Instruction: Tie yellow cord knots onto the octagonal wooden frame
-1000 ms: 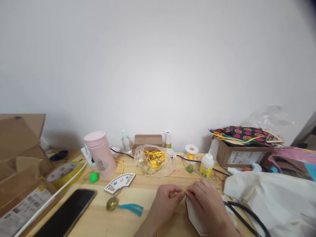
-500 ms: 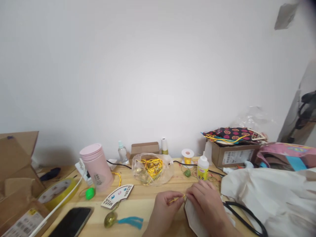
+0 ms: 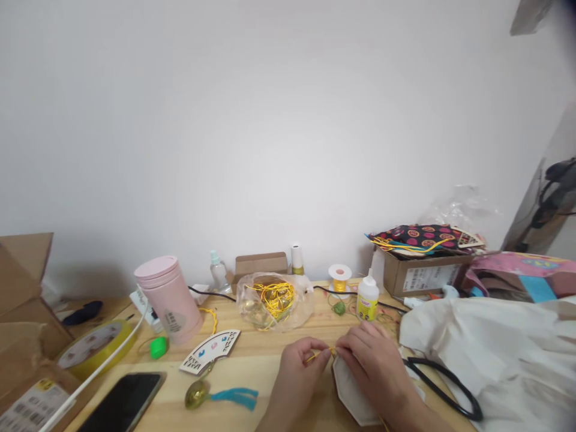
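With the fingertips of our left hand (image 3: 294, 375) we pinch a thin yellow cord (image 3: 311, 358). Those of our right hand (image 3: 375, 367) close on it too, just beside the left ones, probably because two close grips keep so fine a strand from slipping. Neither hand is released; whether the cord is knotted between the fingertips is too small to tell.

Below our right fingers lies a pale, straight-edged panel (image 3: 353, 393) with a brown rim, partly hidden by that hand. Our palm lies over it, perhaps to steady it, though we cannot tell how firmly it presses.

Just beyond our right fingers the glue bottle (image 3: 368, 304) stands upright, nozzle up, likely so that it neither leaks nor needs a long reach. The spool (image 3: 339, 285) of yellow thread is behind it, to the left. Left of our left fingers, a fan-shaped ornament (image 3: 210, 351) lies flat above a golden ball (image 3: 197, 395) with a blue tassel (image 3: 234, 396), seemingly set aside to leave our wrists room.
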A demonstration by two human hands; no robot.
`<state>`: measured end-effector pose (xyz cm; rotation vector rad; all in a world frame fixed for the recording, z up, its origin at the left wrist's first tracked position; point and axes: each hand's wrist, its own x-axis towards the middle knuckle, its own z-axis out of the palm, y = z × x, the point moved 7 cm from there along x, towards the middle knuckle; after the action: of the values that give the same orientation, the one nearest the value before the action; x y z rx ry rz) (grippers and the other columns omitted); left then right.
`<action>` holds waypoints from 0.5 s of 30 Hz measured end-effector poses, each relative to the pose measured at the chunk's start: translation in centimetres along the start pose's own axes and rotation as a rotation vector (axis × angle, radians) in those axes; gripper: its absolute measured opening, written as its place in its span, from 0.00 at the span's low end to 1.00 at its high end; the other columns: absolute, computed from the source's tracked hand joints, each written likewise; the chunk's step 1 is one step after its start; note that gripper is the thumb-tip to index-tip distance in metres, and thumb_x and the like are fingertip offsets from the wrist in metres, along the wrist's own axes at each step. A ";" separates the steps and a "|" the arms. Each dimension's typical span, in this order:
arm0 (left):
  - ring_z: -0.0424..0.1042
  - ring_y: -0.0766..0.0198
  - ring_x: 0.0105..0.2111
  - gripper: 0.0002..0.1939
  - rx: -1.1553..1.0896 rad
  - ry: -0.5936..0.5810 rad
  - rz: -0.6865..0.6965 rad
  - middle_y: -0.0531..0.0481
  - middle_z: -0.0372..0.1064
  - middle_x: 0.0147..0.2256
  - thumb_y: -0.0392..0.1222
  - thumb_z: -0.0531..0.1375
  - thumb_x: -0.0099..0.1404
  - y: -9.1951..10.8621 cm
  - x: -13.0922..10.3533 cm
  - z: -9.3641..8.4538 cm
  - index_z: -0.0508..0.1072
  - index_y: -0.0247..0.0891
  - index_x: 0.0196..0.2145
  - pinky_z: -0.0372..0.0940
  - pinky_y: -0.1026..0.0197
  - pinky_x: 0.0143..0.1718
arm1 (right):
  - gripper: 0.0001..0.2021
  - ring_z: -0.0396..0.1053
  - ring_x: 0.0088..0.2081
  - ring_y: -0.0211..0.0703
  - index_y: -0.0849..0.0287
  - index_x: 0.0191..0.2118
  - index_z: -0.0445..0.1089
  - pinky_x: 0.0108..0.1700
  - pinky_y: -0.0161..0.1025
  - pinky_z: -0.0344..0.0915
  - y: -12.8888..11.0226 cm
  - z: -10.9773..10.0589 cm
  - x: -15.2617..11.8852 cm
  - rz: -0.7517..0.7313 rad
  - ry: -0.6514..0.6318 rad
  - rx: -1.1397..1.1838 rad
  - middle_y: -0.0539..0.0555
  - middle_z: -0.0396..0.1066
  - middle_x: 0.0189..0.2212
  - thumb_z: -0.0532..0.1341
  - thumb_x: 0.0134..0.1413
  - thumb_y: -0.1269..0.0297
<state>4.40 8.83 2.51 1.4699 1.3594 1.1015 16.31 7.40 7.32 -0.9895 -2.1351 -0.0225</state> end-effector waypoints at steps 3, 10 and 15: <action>0.69 0.60 0.31 0.09 -0.019 -0.029 0.006 0.47 0.73 0.28 0.41 0.57 0.52 0.0 0.0 0.2 0.73 0.33 0.27 0.63 0.63 0.34 | 0.14 0.56 0.27 0.41 0.58 0.25 0.65 0.33 0.38 0.48 0.0 0.1 -0.1 0.010 -0.019 -0.005 0.50 0.64 0.21 0.47 0.57 0.67; 0.69 0.60 0.30 0.10 -0.050 -0.065 0.006 0.46 0.73 0.28 0.41 0.57 0.52 0.3 -0.5 0.3 0.74 0.32 0.27 0.63 0.63 0.33 | 0.13 0.56 0.27 0.41 0.59 0.25 0.65 0.34 0.39 0.48 -0.2 -0.1 -0.2 0.011 -0.004 -0.040 0.51 0.63 0.21 0.48 0.56 0.69; 0.69 0.60 0.30 0.10 -0.079 -0.078 0.016 0.46 0.73 0.28 0.41 0.57 0.52 0.3 -0.4 0.3 0.74 0.32 0.27 0.63 0.63 0.32 | 0.12 0.56 0.27 0.41 0.59 0.25 0.66 0.33 0.39 0.48 0.0 -0.1 -0.2 0.035 -0.024 -0.048 0.51 0.63 0.21 0.48 0.55 0.69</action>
<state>4.81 8.42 2.71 1.4528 1.2387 1.0848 16.45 7.19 7.29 -1.0601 -2.1479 -0.0453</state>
